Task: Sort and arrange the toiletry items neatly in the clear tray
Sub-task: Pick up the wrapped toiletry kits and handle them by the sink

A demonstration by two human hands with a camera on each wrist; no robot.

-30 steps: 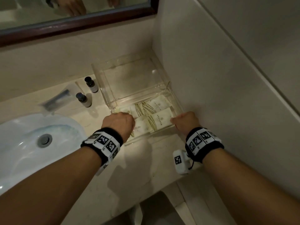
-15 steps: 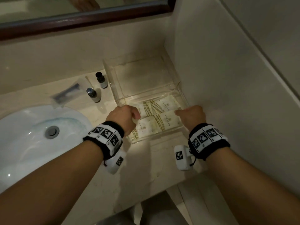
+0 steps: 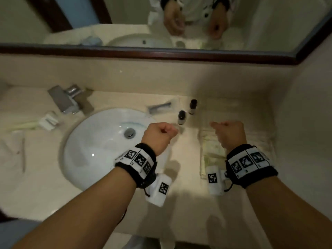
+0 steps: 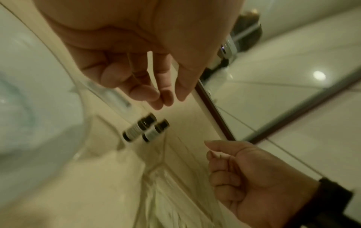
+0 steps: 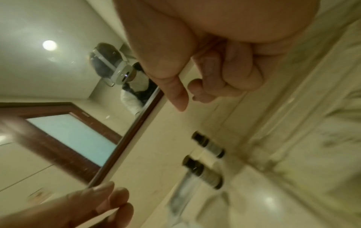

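Note:
The clear tray (image 3: 202, 141) stands on the counter against the right wall, blurred, with pale packets (image 3: 213, 150) lying in its near part. Two small black-capped bottles (image 3: 181, 117) (image 3: 192, 106) stand upright just left of it; they also show in the left wrist view as bottles (image 4: 139, 128) and in the right wrist view as bottles (image 5: 208, 144). My left hand (image 3: 170, 131) hovers over the counter between sink and tray, fingers loosely curled and holding nothing. My right hand (image 3: 221, 126) is raised above the tray's near half, fingers folded in, thumb out, also holding nothing.
A white sink (image 3: 93, 141) fills the counter's left half, with a chrome faucet (image 3: 66, 97) behind it. A clear-wrapped dark item (image 3: 160, 107) lies behind the bottles. Small white packets (image 3: 48, 121) lie at far left. A framed mirror (image 3: 161, 24) runs along the back wall.
Both hands have lifted off the packets in the tray and drawn back toward me. The left hand moved left, toward the sink. The head view has swung left and up.

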